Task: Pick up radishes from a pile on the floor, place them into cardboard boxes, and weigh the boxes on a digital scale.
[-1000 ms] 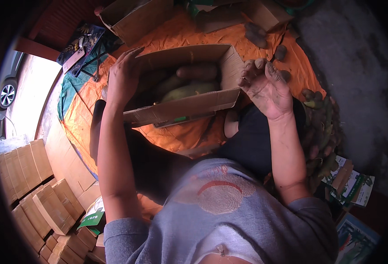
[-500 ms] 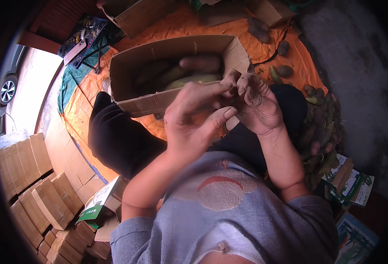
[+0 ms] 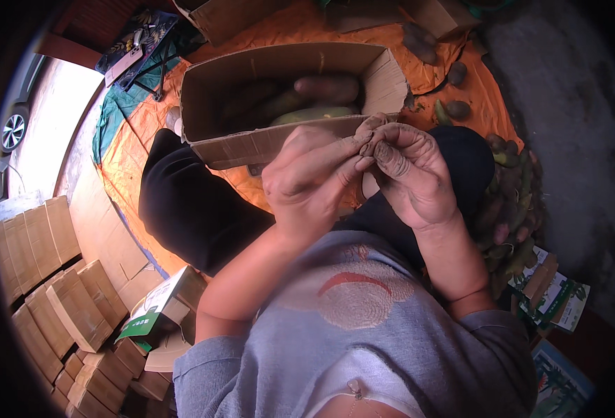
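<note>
My left hand (image 3: 314, 167) and my right hand (image 3: 413, 174) meet at the fingertips in front of my chest. Thumb and fingers are pinched together on both; anything between them is too small or hidden to name. Soil darkens the fingers of my right hand. Just beyond the hands stands an open cardboard box (image 3: 251, 148). Inside it lie several long root vegetables like sweet potatoes, among them a reddish one (image 3: 327, 88) and a greenish one (image 3: 313, 115).
An orange tarp (image 3: 251, 191) covers the floor. To the right lies a heap of similar root vegetables (image 3: 509, 202). Stacked cardboard boxes (image 3: 42, 240) stand at the left, near a green-white carton (image 3: 157, 306). A folding stool (image 3: 140, 52) with a phone is at the far left.
My fingertips have come together; the gap between left thumb and fingers has narrowed. My right fingers have curled inward. The view has shifted slightly, so the box appears higher.
</note>
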The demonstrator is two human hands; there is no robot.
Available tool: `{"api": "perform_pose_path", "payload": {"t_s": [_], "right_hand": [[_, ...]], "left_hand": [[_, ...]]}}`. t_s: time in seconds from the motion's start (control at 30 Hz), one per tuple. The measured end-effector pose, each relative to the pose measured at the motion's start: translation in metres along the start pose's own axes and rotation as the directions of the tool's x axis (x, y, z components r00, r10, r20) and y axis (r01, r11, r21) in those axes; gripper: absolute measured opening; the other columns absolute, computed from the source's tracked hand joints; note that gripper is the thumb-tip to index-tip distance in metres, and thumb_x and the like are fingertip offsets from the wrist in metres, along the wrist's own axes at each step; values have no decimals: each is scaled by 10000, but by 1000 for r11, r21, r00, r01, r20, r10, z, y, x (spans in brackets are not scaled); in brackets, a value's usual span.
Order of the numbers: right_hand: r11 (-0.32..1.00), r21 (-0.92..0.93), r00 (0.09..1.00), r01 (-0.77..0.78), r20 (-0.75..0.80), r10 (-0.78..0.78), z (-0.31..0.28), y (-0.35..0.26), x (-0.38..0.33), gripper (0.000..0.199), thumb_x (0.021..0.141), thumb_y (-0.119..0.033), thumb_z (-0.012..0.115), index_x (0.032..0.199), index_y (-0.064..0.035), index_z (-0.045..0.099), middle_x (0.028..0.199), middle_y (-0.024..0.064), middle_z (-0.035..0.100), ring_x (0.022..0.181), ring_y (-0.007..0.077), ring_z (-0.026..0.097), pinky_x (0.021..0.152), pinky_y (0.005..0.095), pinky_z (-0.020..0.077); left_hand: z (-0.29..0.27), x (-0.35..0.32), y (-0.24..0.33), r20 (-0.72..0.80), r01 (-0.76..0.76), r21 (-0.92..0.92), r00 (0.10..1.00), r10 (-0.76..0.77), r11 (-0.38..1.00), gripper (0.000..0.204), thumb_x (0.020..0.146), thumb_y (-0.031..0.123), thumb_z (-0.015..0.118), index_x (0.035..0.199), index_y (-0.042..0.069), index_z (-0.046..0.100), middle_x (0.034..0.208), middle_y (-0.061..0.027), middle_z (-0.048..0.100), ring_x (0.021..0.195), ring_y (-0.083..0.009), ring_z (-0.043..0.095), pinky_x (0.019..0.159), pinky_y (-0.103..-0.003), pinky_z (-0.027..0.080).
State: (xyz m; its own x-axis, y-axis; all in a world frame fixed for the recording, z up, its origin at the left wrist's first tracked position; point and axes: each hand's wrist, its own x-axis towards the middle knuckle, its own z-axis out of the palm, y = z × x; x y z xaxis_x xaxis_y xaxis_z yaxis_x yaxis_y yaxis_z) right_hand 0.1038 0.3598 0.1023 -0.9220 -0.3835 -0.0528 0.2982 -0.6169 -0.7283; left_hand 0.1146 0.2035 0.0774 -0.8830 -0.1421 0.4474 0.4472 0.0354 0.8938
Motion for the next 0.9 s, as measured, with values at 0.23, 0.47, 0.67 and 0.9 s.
{"api": "perform_pose_path", "payload": {"t_s": [0.23,0.47,0.67,0.9], "right_hand": [[995,67,990,-70,-117,78,17,9,-14,167,976,-21,592,1121,-4,672,1071,82,700,996,123,656,904,267,529],[980,157,976,-123,-162,149,20,20,-17,156,994,-62,584,1120,-23,668,1047,59,702,961,119,663,872,271,547],[656,-703,946,275,77,-315,-1,32,-1,189,932,11,637,1100,-30,714,1082,93,644,993,154,619,861,299,526],[-141,-910,843,391,415,-341,-7,39,0,494,754,26,717,1221,-138,717,1175,145,562,1011,298,588,825,366,515]], "left_hand": [[-2,-13,-11,-71,-75,-28,995,73,997,274,694,-27,810,963,-6,761,808,-79,650,774,-231,605,730,-351,496],[-7,-18,-22,-62,-112,-63,992,108,992,265,690,-38,808,949,-20,756,818,-78,647,783,-232,608,732,-350,496],[-14,-28,-25,22,270,-393,958,-284,879,271,787,-21,766,1056,-20,741,961,-87,692,891,-201,648,813,-313,514],[-24,-28,-7,294,560,-786,710,-640,261,437,883,40,733,1282,-71,593,1184,-130,668,1122,-185,615,1003,-318,469]]}}
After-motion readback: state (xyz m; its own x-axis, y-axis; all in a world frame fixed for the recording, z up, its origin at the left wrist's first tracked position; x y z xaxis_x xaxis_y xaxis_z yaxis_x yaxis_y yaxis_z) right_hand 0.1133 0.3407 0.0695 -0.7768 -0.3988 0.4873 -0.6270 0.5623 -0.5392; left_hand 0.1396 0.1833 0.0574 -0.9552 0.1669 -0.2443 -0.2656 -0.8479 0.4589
